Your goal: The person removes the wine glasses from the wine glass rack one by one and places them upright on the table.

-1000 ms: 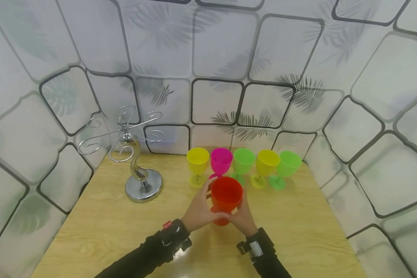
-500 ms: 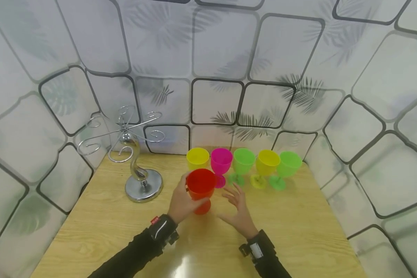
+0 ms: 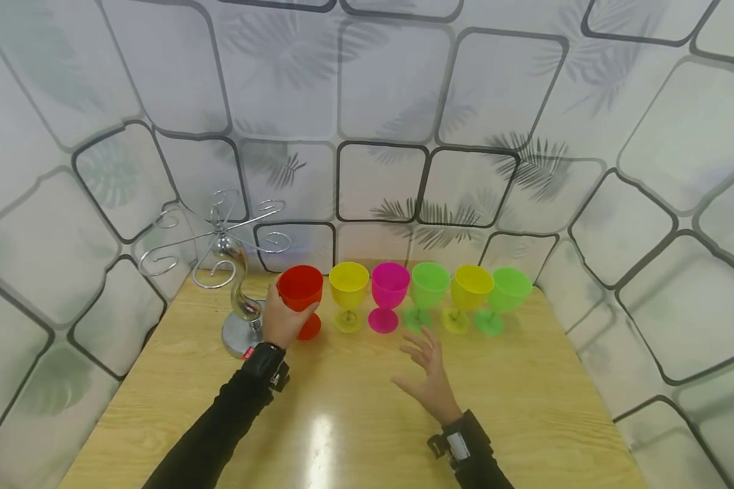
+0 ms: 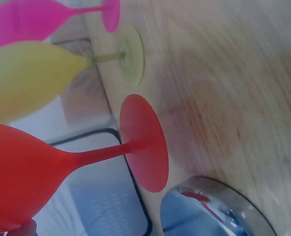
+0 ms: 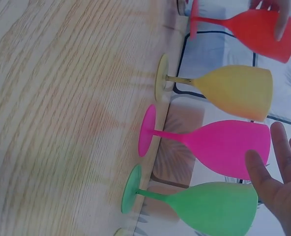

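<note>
At the left end of a row of plastic goblets, my left hand (image 3: 283, 317) grips a red goblet (image 3: 301, 288) round its bowl. In the left wrist view the red goblet's foot (image 4: 144, 143) is close over the wooden table, beside the yellow goblet (image 4: 37, 78). My right hand (image 3: 429, 380) hovers over the table in front of the row, fingers spread and holding nothing. Nearest to it stand the magenta goblet (image 3: 390, 285) and a green goblet (image 3: 430, 284). In the right wrist view, the right fingers overlap the magenta goblet's rim.
A chrome stand (image 3: 235, 333) with curled wire arms stands just left of the red goblet, its round base behind my left hand. Further right in the row are a second yellow goblet (image 3: 472, 288) and another green goblet (image 3: 509, 291). A patterned wall covering (image 3: 379, 180) rises behind the table.
The red goblet, first held in both hands, has moved left and back in my left hand to the row's left end. My right hand let go of it and moved slightly right.
</note>
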Demonstrator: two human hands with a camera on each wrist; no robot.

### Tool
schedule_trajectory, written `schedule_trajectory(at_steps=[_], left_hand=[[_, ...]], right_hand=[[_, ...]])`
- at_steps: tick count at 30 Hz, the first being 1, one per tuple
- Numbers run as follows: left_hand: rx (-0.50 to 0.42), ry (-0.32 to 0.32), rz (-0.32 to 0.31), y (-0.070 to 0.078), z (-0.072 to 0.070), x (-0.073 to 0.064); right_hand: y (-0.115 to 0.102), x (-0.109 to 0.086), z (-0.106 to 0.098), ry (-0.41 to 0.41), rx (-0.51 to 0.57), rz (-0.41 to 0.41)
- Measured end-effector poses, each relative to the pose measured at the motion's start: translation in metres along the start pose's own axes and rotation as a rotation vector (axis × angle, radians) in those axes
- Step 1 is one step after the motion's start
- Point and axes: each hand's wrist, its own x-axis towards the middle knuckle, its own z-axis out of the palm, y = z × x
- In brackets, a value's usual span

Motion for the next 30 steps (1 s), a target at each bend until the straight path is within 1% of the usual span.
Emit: schedule_trajectory(at_steps=[3,6,9,11,14,19,21,22,24,25,27,30], left_hand=[[-0.019,0.009,0.011,-0.012,0.006,0.011],[-0.025,0.008,0.009,-0.024,0.011,0.016],[-0.024,0.003,-0.029,-0.036,0.016,0.017],[-0.031,0.002,-0.058,-0.040,0.018,0.018],[-0.039,-0.001,-0.083,-0.043,0.021,0.019],[-0.041,-0.032,-0.072,-0.043,0.023,0.021],[-0.022,-0.036,-0.071,-0.043,0.021,0.019],[0.003,-0.034,-0.067,-0.044,0.019,0.018],[0.055,-0.024,-0.034,-0.045,0.016,0.013],[0.096,-0.018,-0.005,-0.045,0.015,0.010],[0.177,0.012,0.076,-0.045,0.013,0.004],[0.293,0.082,0.226,-0.041,0.012,-0.008]], right_hand=[[0.000,0.000,0.002,0.001,0.024,0.012],[0.000,-0.001,0.004,0.006,0.030,0.024],[0.002,-0.004,0.004,0.009,0.028,0.031],[0.003,-0.005,0.004,0.009,0.024,0.034],[0.003,-0.005,0.003,0.014,0.021,0.026],[0.003,-0.003,0.003,0.024,0.015,-0.003],[0.003,-0.003,0.004,0.018,0.011,-0.013],[0.003,-0.002,0.004,0.013,0.010,-0.018],[0.003,-0.001,0.005,0.008,0.004,-0.024],[0.003,-0.001,0.005,0.009,-0.002,-0.025],[0.004,0.001,0.005,0.010,-0.009,-0.027],[0.005,0.004,0.004,0.016,-0.023,-0.029]])
